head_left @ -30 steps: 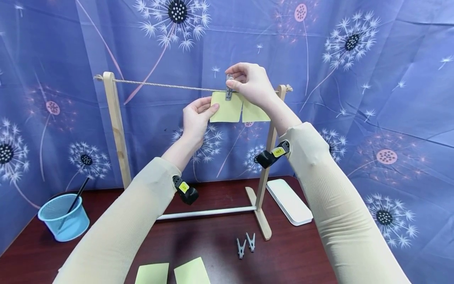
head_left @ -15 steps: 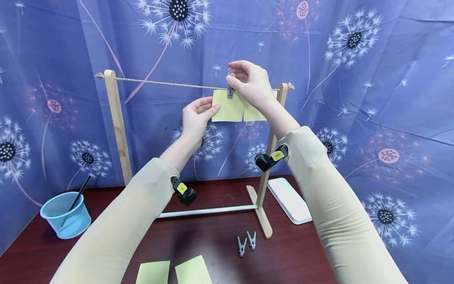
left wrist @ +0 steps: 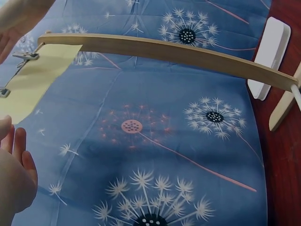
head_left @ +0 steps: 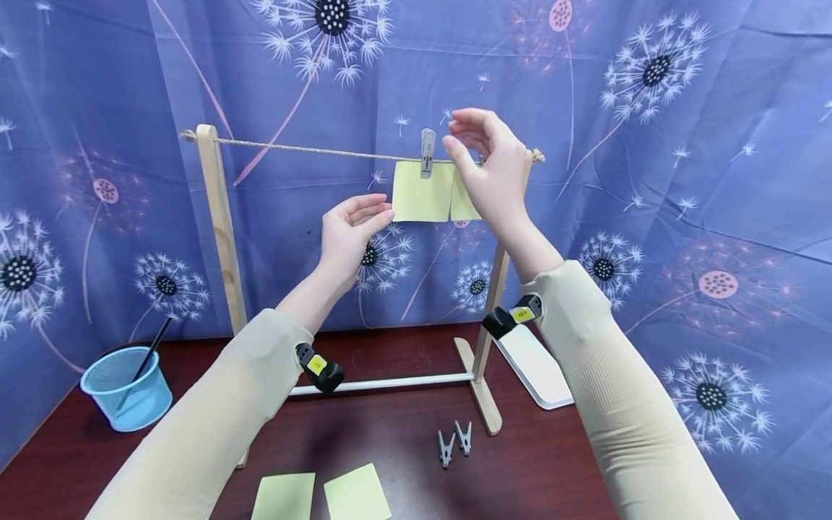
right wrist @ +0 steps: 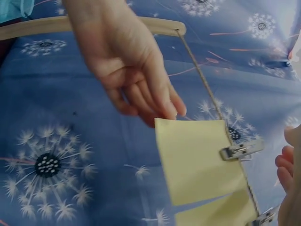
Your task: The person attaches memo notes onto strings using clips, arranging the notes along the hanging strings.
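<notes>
A yellow sticky note [head_left: 421, 195] hangs from the twine [head_left: 312, 150], held at its top edge by a grey clothespin [head_left: 427, 153]. My left hand [head_left: 351, 235] is beside the note's left edge, its fingertips right at the lower corner. In the right wrist view, the left thumb and fingers [right wrist: 169, 110] are relaxed next to that corner. My right hand [head_left: 490, 162] is to the right of the clothespin, apart from it, with thumb and fingers spread. A second sticky note [head_left: 463, 201] hangs partly behind the right hand, under another clothespin [right wrist: 264, 217].
Two wooden posts [head_left: 223, 231] carry the twine. Two more sticky notes [head_left: 284, 498] lie on the dark red table [head_left: 390, 433], with two grey clothespins [head_left: 445, 449] farther right. A blue mesh cup [head_left: 126, 390] is at the left, a white case [head_left: 536, 367] behind the right post.
My right hand has let go of the clothespin and moved right, leaving it on the twine over the note. My left hand has slid left, off the note's face to its edge.
</notes>
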Demonstrator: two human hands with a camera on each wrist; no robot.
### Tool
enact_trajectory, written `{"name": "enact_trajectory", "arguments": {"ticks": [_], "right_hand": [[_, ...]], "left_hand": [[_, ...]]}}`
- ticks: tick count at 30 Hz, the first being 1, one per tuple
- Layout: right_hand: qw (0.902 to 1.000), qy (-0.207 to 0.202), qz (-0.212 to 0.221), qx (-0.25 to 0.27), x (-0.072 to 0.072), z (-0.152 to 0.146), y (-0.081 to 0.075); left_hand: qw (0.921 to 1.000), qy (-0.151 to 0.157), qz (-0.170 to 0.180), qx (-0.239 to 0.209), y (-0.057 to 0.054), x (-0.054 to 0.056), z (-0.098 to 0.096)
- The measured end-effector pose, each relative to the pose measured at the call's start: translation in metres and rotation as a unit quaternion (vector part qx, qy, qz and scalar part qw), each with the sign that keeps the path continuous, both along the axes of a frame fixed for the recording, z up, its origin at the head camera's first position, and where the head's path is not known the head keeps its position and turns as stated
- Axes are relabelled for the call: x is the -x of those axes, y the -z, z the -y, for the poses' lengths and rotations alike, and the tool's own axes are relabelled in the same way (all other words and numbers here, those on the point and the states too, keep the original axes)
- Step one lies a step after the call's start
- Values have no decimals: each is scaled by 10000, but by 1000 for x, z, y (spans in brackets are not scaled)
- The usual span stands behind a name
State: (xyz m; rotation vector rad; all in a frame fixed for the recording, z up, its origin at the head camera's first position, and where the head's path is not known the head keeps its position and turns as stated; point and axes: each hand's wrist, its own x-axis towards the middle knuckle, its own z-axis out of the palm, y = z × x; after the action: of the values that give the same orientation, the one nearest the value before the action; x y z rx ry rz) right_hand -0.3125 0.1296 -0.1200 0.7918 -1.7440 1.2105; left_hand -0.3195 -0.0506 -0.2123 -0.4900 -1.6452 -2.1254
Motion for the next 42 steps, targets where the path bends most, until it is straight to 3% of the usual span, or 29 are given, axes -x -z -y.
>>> {"name": "enact_trajectory", "arguments": {"ticks": [4, 7, 12, 17, 21, 26, 30, 36, 42], "right_hand": [[9984, -111, -550, -23, -2, -9, 21], [9975, -160, -690, 10, -4, -16, 37], [9978, -95, -659, 2, -7, -29, 68], [9990, -16, -439, 11, -8, -39, 101], [9998, -100, -62, 135, -11, -43, 132], [9978, -296, 541, 233, -12, -45, 172], [9930, -375, 1098, 237, -14, -49, 203], [9820, -467, 1831, 67, -18, -58, 243], [9683, -534, 2428, -225, -22, -71, 275]], "left_hand": [[9997, 26, 14, 240, 12, -5, 8], [9979, 76, 63, 642, 23, -11, 17], [9897, 155, 267, 1400, 47, -16, 39], [9829, 116, 623, 1730, 75, -17, 60], [9725, 7, 808, 2187, 96, -23, 70], [9577, -78, 726, 2783, 123, -37, 78], [9507, 46, 854, 2979, 146, -47, 84], [9341, 448, 1061, 3378, 175, -59, 99], [9093, 1077, 880, 3922, 201, -71, 113]]}}
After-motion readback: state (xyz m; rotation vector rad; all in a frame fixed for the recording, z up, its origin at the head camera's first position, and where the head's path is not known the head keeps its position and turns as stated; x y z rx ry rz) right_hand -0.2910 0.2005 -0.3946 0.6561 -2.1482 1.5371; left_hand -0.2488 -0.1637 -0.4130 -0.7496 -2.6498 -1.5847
